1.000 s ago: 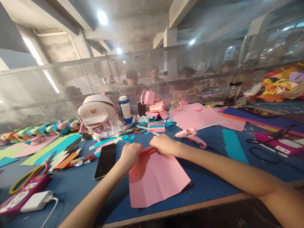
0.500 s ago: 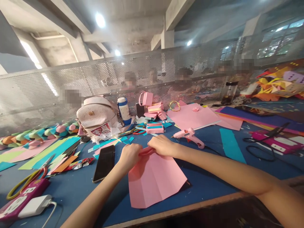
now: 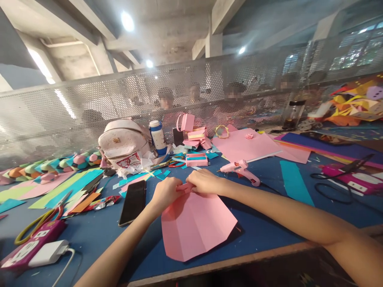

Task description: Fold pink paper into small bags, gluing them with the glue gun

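Note:
A creased sheet of pink paper [image 3: 197,229] lies before me, its near part spread towards the table's front edge. Its far edge is folded up and held between my two hands. My left hand [image 3: 166,194] is closed on the left end of that fold, fingers curled. Close beside it, my right hand [image 3: 206,182] grips the fold from the right, with the fingertips partly hidden. Just past my right hand rests a pink glue gun [image 3: 243,171] with a clear glue stick in its back. A black phone [image 3: 133,202] lies left of my left wrist.
Scissors [image 3: 44,219] and a magenta power strip [image 3: 32,247] with a white charger sit at the left. Farther back stand a pale backpack [image 3: 122,139], a bottle [image 3: 157,137] and small pink paper boxes [image 3: 196,135]. Another power strip [image 3: 353,179] with a black cord lies right.
The view has shifted slightly, so things on the table appear a little to the right. Both hands still hold the paper's folded far edge, with the fold now showing between them.

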Motion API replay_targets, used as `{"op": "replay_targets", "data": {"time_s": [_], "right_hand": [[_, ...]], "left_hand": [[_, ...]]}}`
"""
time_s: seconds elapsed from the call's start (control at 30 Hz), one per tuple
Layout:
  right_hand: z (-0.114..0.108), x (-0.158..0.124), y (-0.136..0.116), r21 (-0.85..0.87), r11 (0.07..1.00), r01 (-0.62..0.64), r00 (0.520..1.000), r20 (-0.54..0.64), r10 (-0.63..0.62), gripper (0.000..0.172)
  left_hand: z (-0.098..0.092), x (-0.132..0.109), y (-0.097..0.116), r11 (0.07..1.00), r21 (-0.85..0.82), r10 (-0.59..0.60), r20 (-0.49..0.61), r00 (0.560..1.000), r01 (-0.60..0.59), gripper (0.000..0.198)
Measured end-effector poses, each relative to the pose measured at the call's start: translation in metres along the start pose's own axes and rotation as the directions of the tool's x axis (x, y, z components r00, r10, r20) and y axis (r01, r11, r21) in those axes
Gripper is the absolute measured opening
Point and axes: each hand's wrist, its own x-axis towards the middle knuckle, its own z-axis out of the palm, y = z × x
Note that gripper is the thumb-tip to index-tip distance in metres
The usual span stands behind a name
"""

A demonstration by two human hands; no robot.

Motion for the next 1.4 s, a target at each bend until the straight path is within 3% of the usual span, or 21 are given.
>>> {"op": "replay_targets", "data": {"time_s": [0.47,0.83,1.03,1.2,1.4], "right_hand": [[0.001,0.005,-0.018,-0.027,1.0,-0.001,1.0,-0.013,0.0,0.017],[0.001,0.004,0.0,-0.043,0.999,0.01,0.999,0.033,-0.008,0.014],[-0.001,0.003,-0.009,-0.032,0.999,-0.002,1.0,0.017,0.003,0.015],[-0.002,0.004,-0.017,-0.006,1.0,-0.017,1.0,0.005,0.017,0.018],[-0.003,0.005,-0.004,0.0,1.0,-0.025,0.999,0.04,0.025,0.021]], "left_hand": [[0.001,0.003,-0.004,0.996,-0.086,0.038,0.03,0.999,-0.036,0.015],[0.004,0.003,-0.017,0.989,-0.075,0.13,0.021,0.991,-0.128,0.019],[0.01,0.003,-0.009,0.993,-0.091,0.079,-0.008,0.997,-0.079,0.013],[0.009,0.003,-0.003,0.994,-0.104,0.041,-0.005,0.999,-0.041,0.021],[0.006,0.003,-0.006,0.995,-0.084,0.048,0.007,0.999,-0.047,0.013]]}}
